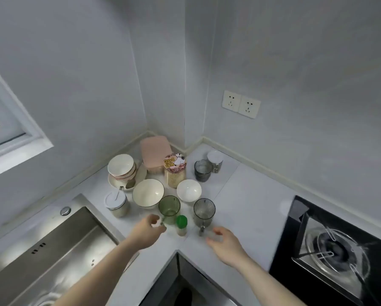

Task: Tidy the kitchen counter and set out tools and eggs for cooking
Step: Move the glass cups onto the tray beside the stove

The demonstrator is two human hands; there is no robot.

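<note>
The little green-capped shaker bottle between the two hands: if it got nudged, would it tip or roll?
Probably tips easily: the green-capped shaker bottle stands tall and narrow, its cap wider than its body. Once down, its round shape would likely roll. It looks small, so probably light.

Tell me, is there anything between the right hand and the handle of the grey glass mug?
Nothing visible. The right hand hovers open just beside the grey glass mug, with only bare counter before its handle.

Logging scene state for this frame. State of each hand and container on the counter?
left hand: at green mug's handle, grip unclear
right hand: open, holds nothing
green mug: upright, empty
grey mug: upright, empty
green-capped shaker: upright, capped
cartoon-lid jar: lidded, filled
pink container: lid on
rimmed bowl: upright, empty
</note>
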